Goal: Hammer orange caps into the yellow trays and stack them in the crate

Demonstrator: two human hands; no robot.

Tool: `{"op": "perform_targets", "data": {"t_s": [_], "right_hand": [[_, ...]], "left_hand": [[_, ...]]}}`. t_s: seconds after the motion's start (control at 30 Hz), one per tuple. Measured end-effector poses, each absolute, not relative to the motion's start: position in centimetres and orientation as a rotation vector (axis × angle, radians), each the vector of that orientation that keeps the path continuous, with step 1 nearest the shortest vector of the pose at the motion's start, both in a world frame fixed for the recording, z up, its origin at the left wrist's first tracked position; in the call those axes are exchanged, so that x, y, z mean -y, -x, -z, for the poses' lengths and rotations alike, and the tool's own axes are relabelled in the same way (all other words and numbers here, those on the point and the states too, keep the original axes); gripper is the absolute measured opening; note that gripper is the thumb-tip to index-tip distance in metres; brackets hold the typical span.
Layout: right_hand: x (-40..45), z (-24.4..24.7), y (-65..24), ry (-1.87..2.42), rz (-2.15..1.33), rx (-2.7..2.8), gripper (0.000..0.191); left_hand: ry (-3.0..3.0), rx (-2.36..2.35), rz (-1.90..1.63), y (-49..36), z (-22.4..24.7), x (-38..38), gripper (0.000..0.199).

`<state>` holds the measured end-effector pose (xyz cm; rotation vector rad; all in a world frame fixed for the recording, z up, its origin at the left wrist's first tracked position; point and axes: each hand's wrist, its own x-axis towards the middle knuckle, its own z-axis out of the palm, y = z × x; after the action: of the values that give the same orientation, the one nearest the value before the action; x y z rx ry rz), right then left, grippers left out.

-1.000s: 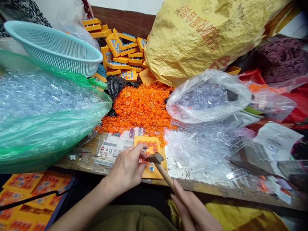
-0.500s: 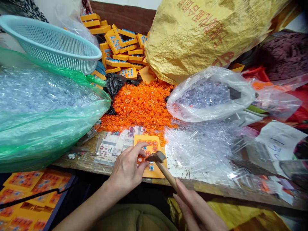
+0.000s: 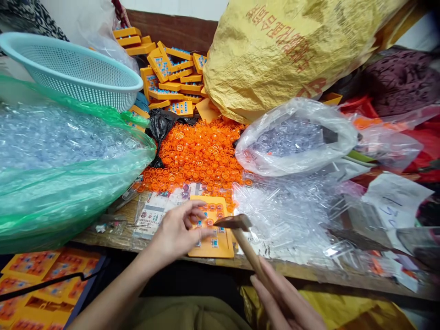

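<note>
A flat orange panel point(image 3: 223, 245) with orange rings and blue squares on it lies at the front edge of the table. My left hand point(image 3: 177, 231) is over its left side, thumb and bent fingers apart, with nothing visible between them. My right hand point(image 3: 280, 293) is closed around the wooden handle of a hammer point(image 3: 237, 222). The hammer's head hangs over the panel's right part, its thin end pointing left near the thumb. Behind the panel spreads a pile of orange rings point(image 3: 199, 151).
A green bag point(image 3: 68, 197) of clear pieces and a blue basket point(image 3: 79, 68) stand left. Clear strips point(image 3: 285, 215) lie right, before a white bag point(image 3: 295, 165). A yellow sack point(image 3: 268, 59) and stacked orange cases point(image 3: 168, 68) are behind. More panels point(image 3: 41, 284) lie lower left.
The hammer's head has moved slightly right, away from my left hand. My left hand has shifted left and its fingers have spread off the panel's middle, uncovering more of the rings.
</note>
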<state>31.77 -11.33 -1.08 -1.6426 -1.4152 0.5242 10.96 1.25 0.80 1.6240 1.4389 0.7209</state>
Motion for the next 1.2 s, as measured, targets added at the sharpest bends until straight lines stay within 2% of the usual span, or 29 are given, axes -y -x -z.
{"op": "perform_targets", "data": {"t_s": [0.07,0.17,0.23,0.37,0.67,0.93,1.2], "right_hand": [[10.9,1.4,-32.0,1.720,-0.574,1.289,0.037],[10.1,1.9,-32.0,1.766,-0.708,1.116,0.048],[9.8,2.3,-31.6,1.719,-0.769,1.057,0.048],[9.8,2.8,-30.7,1.675,-0.813,1.123,0.048],[9.1,3.4,-29.7,1.717,-0.714,1.154,0.058],[8.6,4.5,-29.4,1.690,-0.659,1.183,0.060],[8.2,4.9,-29.2,1.646,-0.610,1.203,0.061]], "left_hand": [[-1.768,-1.558,-0.701,-11.2,-1.3,-3.5,0.024],[-1.948,-1.611,-0.500,-12.2,-1.7,-7.2,0.019],[-1.976,-1.585,-0.371,-13.0,-1.8,-9.0,0.014],[-2.000,-1.504,-0.233,-13.5,-1.4,-10.2,0.020],[-2.040,-1.274,-0.160,-12.4,-0.5,-10.5,0.038],[-2.183,-1.331,-0.189,-12.7,-0.9,-10.7,0.024],[-2.400,-1.541,-0.511,-8.4,0.4,-5.4,0.030]]}}
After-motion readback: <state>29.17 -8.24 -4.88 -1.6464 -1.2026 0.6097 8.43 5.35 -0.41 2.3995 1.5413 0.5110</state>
